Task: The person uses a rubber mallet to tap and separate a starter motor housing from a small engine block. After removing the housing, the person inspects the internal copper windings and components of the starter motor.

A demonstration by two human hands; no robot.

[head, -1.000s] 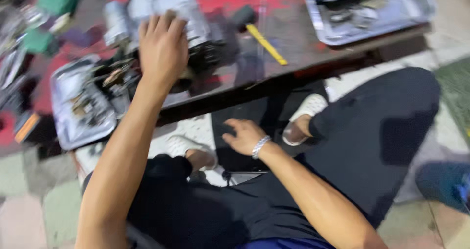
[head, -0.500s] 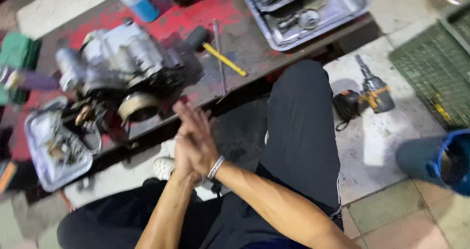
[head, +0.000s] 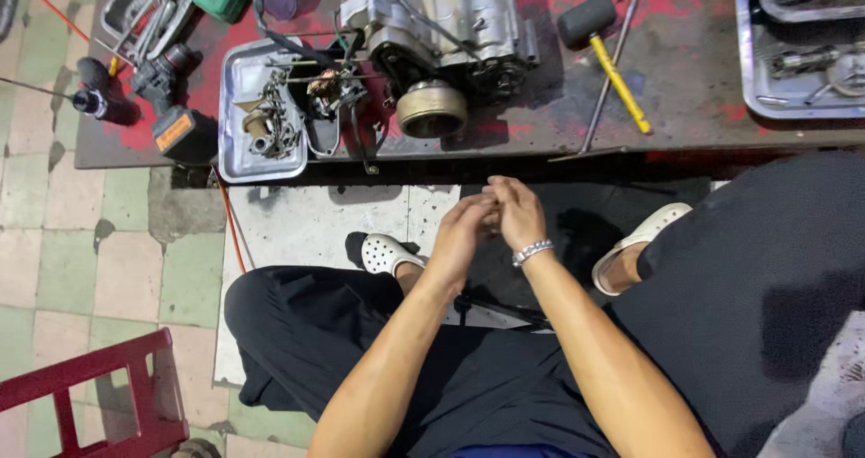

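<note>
The left hand (head: 464, 228) and the right hand (head: 515, 213) are being pressed together in front of the knees — fingers touching, with nothing seen in either grip. A silver bracelet (head: 532, 253) is being worn on the right wrist. The nearest thing — a grey engine (head: 441, 26) — is being carried on the low surface (head: 685, 107) above the hands, between a metal tray (head: 239, 125) and a yellow-handled mallet (head: 605, 48).
</note>
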